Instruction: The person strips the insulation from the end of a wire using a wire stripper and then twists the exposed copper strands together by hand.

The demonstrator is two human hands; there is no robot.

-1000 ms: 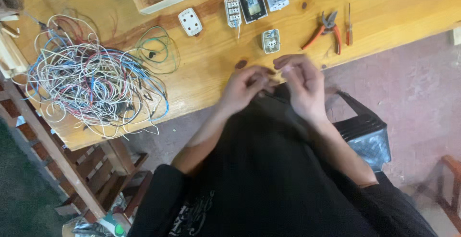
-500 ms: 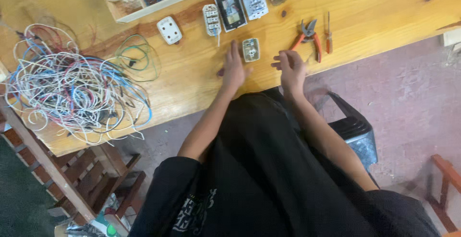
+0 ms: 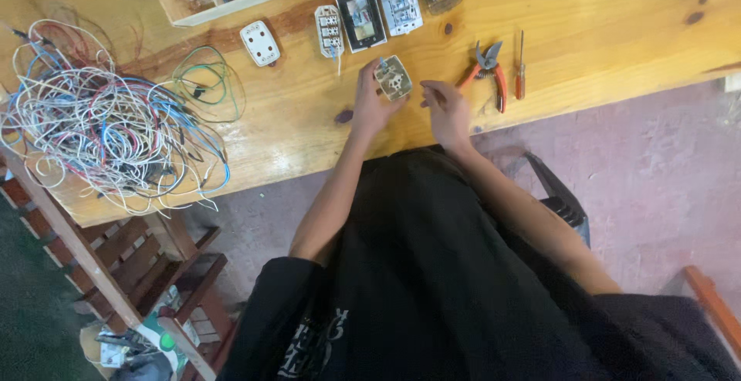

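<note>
Loosely, left hand (image 3: 369, 107) grasps socket (image 3: 394, 78) at its 9 o'clock edge, right hand (image 3: 446, 111) released; it could slip off the table (image 3: 602, 49).

Your left hand (image 3: 370, 107) is stretched forward, the back of it turned up toward the camera, and its fingers (image 3: 369, 81) are bent around something small at their tips. Your right hand (image 3: 446, 111) is just beside it on the right, a little lower, with the fingers loosely curled and pointing toward the left hand; it does not grip anything. Both forearms are bare and come out from the black sleeves. They run close together, the left one nearly straight, the right one bent outward at the elbow.
</note>
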